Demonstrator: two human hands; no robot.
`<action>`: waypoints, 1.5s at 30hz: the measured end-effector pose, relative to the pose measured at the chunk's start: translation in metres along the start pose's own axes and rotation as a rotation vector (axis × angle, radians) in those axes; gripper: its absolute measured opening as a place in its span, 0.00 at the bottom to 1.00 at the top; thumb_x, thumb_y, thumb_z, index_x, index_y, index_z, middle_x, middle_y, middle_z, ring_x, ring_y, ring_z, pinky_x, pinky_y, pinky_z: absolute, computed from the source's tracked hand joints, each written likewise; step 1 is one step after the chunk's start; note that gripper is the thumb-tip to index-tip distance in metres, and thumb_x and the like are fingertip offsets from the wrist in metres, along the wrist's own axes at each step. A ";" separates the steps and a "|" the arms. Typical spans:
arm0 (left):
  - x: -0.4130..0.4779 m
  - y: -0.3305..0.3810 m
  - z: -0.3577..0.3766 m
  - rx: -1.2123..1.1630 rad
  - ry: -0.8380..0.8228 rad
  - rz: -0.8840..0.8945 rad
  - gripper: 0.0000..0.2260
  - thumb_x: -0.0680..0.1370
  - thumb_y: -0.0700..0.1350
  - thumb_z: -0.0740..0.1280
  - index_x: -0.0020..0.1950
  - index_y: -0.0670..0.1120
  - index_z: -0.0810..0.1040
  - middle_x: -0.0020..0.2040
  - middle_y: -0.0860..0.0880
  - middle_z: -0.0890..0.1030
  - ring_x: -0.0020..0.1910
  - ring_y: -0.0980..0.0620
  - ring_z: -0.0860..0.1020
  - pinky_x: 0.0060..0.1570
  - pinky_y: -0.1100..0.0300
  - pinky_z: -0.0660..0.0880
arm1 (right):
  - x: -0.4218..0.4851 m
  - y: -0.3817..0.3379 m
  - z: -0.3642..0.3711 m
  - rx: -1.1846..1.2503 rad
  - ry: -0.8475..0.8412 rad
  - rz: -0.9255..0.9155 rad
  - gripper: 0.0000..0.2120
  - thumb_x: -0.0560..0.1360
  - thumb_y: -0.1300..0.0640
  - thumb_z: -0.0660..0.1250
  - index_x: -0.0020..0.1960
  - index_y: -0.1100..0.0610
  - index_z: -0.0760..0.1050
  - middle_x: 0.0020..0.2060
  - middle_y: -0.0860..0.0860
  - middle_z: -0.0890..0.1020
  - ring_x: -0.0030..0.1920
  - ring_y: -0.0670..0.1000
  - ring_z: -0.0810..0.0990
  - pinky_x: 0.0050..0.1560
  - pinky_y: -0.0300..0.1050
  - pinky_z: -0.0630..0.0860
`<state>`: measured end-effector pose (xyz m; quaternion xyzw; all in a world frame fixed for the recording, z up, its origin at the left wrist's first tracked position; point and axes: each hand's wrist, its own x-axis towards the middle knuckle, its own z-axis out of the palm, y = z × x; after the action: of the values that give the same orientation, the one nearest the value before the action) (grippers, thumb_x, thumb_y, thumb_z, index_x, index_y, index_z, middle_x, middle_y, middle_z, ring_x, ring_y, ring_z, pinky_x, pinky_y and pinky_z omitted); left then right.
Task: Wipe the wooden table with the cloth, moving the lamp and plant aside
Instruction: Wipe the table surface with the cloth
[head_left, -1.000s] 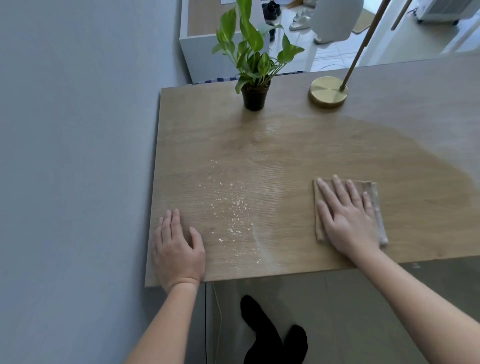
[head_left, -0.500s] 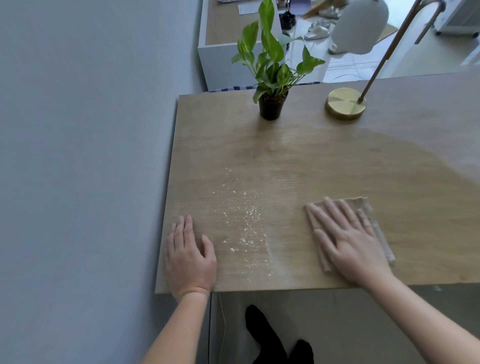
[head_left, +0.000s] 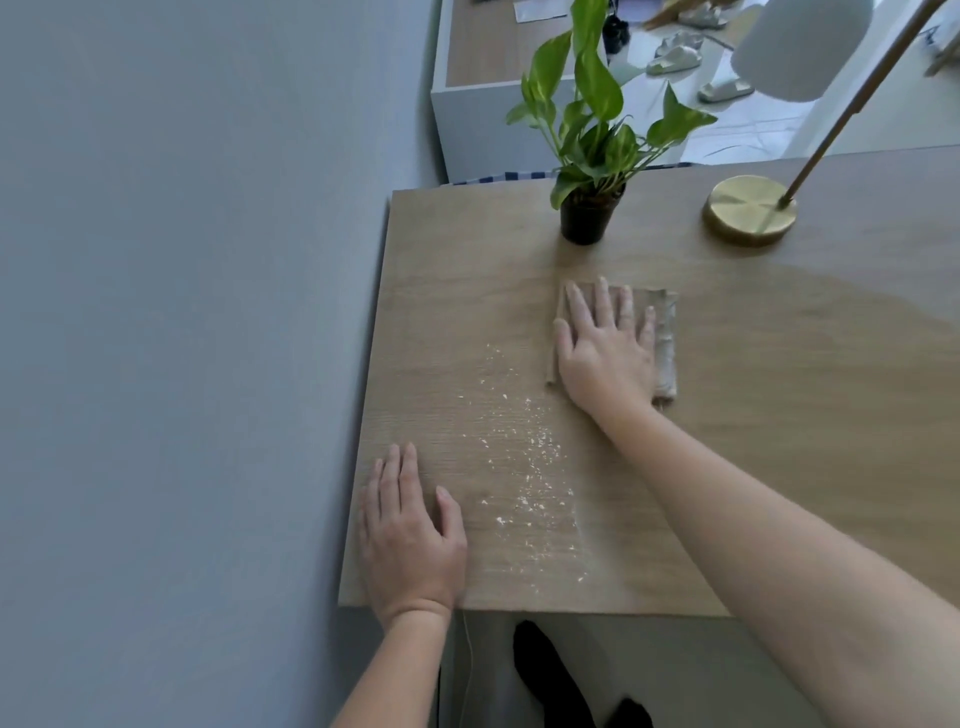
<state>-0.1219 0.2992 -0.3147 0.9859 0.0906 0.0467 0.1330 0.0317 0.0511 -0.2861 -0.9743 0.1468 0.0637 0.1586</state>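
Note:
My right hand (head_left: 602, 348) lies flat, fingers spread, on a folded beige cloth (head_left: 665, 343) in the middle of the wooden table (head_left: 779, 415), just in front of the plant. My left hand (head_left: 410, 540) rests palm down on the table's near left corner and holds nothing. Pale crumbs (head_left: 519, 467) are scattered on the wood between the two hands. A green leafy plant in a small black pot (head_left: 589, 215) stands at the back of the table. To its right stands the lamp with a round brass base (head_left: 748, 208), a slanted brass stem and a white shade (head_left: 800, 41).
A grey wall (head_left: 182, 312) runs along the table's left edge. Behind the table stands a white cabinet (head_left: 478, 119), with shoes (head_left: 675, 54) on the tiled floor beyond. Below the table's front edge I see dark socked feet (head_left: 550, 675). The right part of the tabletop looks darker.
My right hand has slid the cloth away from the front edge and leftward, up toward the plant pot. My left hand stays on the near left corner. The camera view shifted.

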 end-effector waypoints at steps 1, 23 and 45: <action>0.000 0.000 0.000 -0.002 0.005 0.002 0.28 0.83 0.55 0.57 0.83 0.48 0.68 0.83 0.50 0.68 0.83 0.48 0.64 0.82 0.48 0.62 | -0.028 -0.005 0.009 -0.008 -0.013 -0.078 0.29 0.85 0.36 0.41 0.86 0.39 0.46 0.86 0.47 0.46 0.86 0.55 0.42 0.83 0.61 0.38; 0.001 0.003 -0.006 -0.030 0.022 0.004 0.28 0.83 0.53 0.59 0.82 0.47 0.69 0.82 0.48 0.70 0.82 0.47 0.65 0.81 0.47 0.63 | -0.169 0.003 0.030 -0.062 -0.082 -0.315 0.28 0.87 0.36 0.44 0.85 0.37 0.45 0.86 0.44 0.46 0.85 0.51 0.41 0.84 0.60 0.43; -0.002 0.005 -0.006 -0.033 0.036 -0.008 0.28 0.83 0.55 0.57 0.83 0.47 0.69 0.82 0.48 0.69 0.82 0.47 0.65 0.81 0.45 0.64 | -0.202 0.091 -0.002 -0.145 -0.145 -0.358 0.27 0.86 0.33 0.43 0.83 0.30 0.40 0.85 0.39 0.45 0.85 0.47 0.39 0.84 0.57 0.43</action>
<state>-0.1242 0.2954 -0.3072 0.9822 0.0961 0.0652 0.1476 -0.1882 0.0213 -0.2758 -0.9866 -0.0452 0.1147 0.1071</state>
